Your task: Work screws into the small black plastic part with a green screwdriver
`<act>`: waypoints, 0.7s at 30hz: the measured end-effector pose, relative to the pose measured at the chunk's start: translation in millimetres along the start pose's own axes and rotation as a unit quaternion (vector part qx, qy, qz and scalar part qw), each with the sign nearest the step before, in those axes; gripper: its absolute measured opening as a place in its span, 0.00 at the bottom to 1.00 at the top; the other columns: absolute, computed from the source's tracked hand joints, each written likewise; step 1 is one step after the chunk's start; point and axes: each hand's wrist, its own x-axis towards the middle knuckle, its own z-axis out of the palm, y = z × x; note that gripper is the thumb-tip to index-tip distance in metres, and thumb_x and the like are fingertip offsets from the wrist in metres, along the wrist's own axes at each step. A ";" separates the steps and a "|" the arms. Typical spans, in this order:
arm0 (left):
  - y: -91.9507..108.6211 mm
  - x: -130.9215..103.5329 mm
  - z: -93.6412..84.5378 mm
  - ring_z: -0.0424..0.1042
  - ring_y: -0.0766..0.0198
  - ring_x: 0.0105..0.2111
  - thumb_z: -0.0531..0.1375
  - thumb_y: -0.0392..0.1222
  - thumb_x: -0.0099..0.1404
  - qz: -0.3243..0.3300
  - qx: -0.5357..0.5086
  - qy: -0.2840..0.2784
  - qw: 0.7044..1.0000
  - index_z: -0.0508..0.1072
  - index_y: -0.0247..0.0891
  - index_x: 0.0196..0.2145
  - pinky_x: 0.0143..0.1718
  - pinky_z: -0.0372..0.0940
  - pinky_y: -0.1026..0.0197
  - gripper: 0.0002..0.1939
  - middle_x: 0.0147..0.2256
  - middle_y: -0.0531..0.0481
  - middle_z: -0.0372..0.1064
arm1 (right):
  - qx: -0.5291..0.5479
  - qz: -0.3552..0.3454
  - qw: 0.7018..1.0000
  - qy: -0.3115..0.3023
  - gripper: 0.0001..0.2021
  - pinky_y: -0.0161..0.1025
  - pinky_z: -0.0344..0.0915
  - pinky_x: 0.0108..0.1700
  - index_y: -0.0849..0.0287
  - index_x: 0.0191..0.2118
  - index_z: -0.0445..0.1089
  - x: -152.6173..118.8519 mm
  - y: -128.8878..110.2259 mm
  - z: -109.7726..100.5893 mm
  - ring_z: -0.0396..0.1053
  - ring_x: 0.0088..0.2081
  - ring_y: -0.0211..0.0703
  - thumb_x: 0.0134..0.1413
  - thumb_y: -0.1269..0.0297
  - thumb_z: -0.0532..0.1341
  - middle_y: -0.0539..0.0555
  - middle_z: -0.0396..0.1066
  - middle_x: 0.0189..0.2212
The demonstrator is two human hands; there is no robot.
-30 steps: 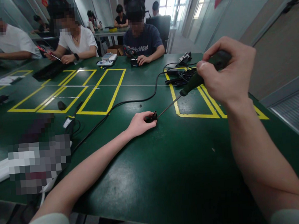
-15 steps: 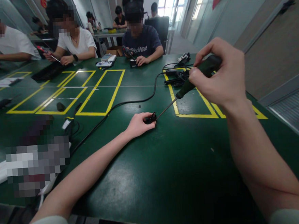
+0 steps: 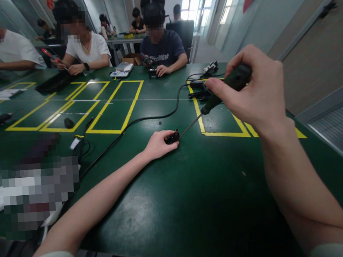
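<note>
Screwdriver (image 3: 212,103) is in the right hand (image 3: 259,87), fingers curled round the dark green handle and the thumb stretched out along its side, so that grip is clamped on properly. The thin shaft slants down and left from there, and the tip ends up right at the left hand's pinch. Can't really tell if it's seated in anything, it's too small to see.

The left hand (image 3: 157,145) is low over the green table (image 3: 194,205), thumb and fingers closed on a small black part (image 3: 172,137). The part pokes out at the right end of that pinch, with a short stub sticking up on top. No clue what it is exactly, the fingers cover a good chunk.

Around the left-hand grip: a black cable (image 3: 155,116) runs just beyond it and also down past its left side. Further out and to the right, behind the screwdriver handle, there's a messy bunch of black pieces (image 3: 197,94), partly inside yellow tape (image 3: 224,133) stuck on the tabletop. A dark lump (image 3: 69,122) sits well off to the left of the grip. Straight across from it, a co-worker in a navy shirt (image 3: 165,46) has a hand on a little black box (image 3: 152,72).
</note>
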 end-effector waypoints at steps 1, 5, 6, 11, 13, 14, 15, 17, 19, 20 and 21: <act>-0.2 0.0 0.0 0.80 0.55 0.41 0.67 0.45 0.61 0.000 -0.001 0.000 1.000 0.84 0.37 0.46 0.49 0.74 0.54 0.17 0.42 0.46 0.84 | -0.002 -0.005 1.000 0.001 0.20 0.38 0.55 0.33 0.55 0.32 0.62 -0.4 -0.7 -0.6 0.59 0.27 0.33 0.56 0.46 0.68 0.45 0.63 0.26; -1.2 0.0 0.0 0.80 0.54 0.40 0.67 0.45 0.61 0.000 -0.003 0.004 1.000 0.84 0.37 0.46 0.48 0.74 0.54 0.17 0.42 0.45 0.84 | 0.024 -0.007 1.000 -0.018 0.13 0.38 0.58 0.34 0.55 0.33 0.62 -1.2 -2.4 -2.5 0.60 0.29 0.33 0.54 0.60 0.68 0.45 0.65 0.29; -1.6 0.0 0.1 0.80 0.54 0.41 0.67 0.45 0.61 0.000 -0.002 0.003 1.000 0.84 0.37 0.47 0.48 0.74 0.54 0.17 0.43 0.45 0.84 | 0.027 -0.004 0.999 -0.020 0.12 0.37 0.58 0.33 0.55 0.34 0.62 -1.2 -2.4 -2.6 0.59 0.28 0.32 0.53 0.63 0.68 0.45 0.65 0.30; -3.2 1.0 0.5 0.81 0.54 0.40 0.68 0.44 0.59 -0.007 0.004 0.007 1.000 0.85 0.38 0.46 0.49 0.75 0.53 0.17 0.43 0.45 0.84 | 0.028 -0.010 0.999 -0.019 0.11 0.35 0.57 0.31 0.55 0.34 0.62 -0.7 -2.7 -1.2 0.57 0.28 0.32 0.56 0.60 0.65 0.44 0.62 0.29; -3.6 1.7 0.8 0.81 0.54 0.40 0.69 0.44 0.59 -0.006 0.003 0.007 1.000 0.85 0.38 0.46 0.49 0.75 0.53 0.17 0.43 0.45 0.84 | 0.028 -0.013 0.999 -0.026 0.13 0.36 0.58 0.31 0.55 0.34 0.62 -0.6 -4.3 -0.5 0.58 0.28 0.33 0.58 0.55 0.65 0.45 0.62 0.29; -3.8 2.1 1.0 0.81 0.54 0.40 0.68 0.44 0.60 -0.005 0.003 0.008 1.000 0.85 0.38 0.46 0.49 0.75 0.52 0.17 0.43 0.45 0.84 | 0.026 -0.014 0.999 -0.027 0.15 0.36 0.57 0.31 0.55 0.34 0.62 -0.7 -5.2 -0.2 0.58 0.28 0.33 0.59 0.52 0.65 0.45 0.62 0.29; -3.9 2.4 1.2 0.81 0.54 0.40 0.68 0.44 0.60 -0.004 0.002 0.007 1.000 0.85 0.38 0.46 0.49 0.75 0.53 0.17 0.42 0.45 0.84 | 0.022 -0.016 0.999 -0.028 0.17 0.36 0.57 0.31 0.55 0.34 0.63 -1.0 -6.2 0.0 0.57 0.28 0.33 0.59 0.48 0.66 0.45 0.62 0.29; -4.0 2.7 1.3 0.81 0.54 0.40 0.68 0.44 0.60 -0.004 0.002 0.007 1.000 0.85 0.39 0.46 0.48 0.75 0.53 0.17 0.42 0.45 0.84 | 0.014 -0.023 0.999 -0.030 0.23 0.36 0.56 0.32 0.55 0.36 0.64 -2.1 -7.5 0.1 0.57 0.28 0.32 0.57 0.40 0.67 0.45 0.61 0.29; -3.6 2.6 1.0 0.81 0.53 0.40 0.68 0.44 0.60 -0.005 0.003 0.006 1.000 0.85 0.39 0.46 0.48 0.75 0.53 0.17 0.42 0.45 0.84 | 0.030 -0.045 0.998 -0.034 0.26 0.39 0.60 0.34 0.56 0.37 0.66 -3.7 -8.1 0.1 0.60 0.30 0.34 0.60 0.34 0.61 0.46 0.63 0.31; -3.3 2.4 0.6 0.81 0.53 0.40 0.68 0.44 0.60 -0.005 0.003 0.005 1.000 0.85 0.39 0.46 0.48 0.75 0.53 0.17 0.42 0.45 0.84 | 0.053 -0.061 0.996 -0.042 0.26 0.41 0.63 0.36 0.56 0.38 0.67 -4.5 -8.3 0.2 0.63 0.32 0.35 0.64 0.34 0.56 0.48 0.66 0.33; -2.9 2.2 0.2 0.81 0.53 0.40 0.68 0.45 0.60 -0.005 0.003 0.004 1.000 0.85 0.38 0.46 0.48 0.75 0.53 0.17 0.42 0.45 0.84 | 0.084 -0.078 0.992 -0.052 0.25 0.43 0.65 0.39 0.56 0.40 0.68 -5.1 -8.3 0.5 0.66 0.34 0.37 0.67 0.36 0.52 0.49 0.69 0.34</act>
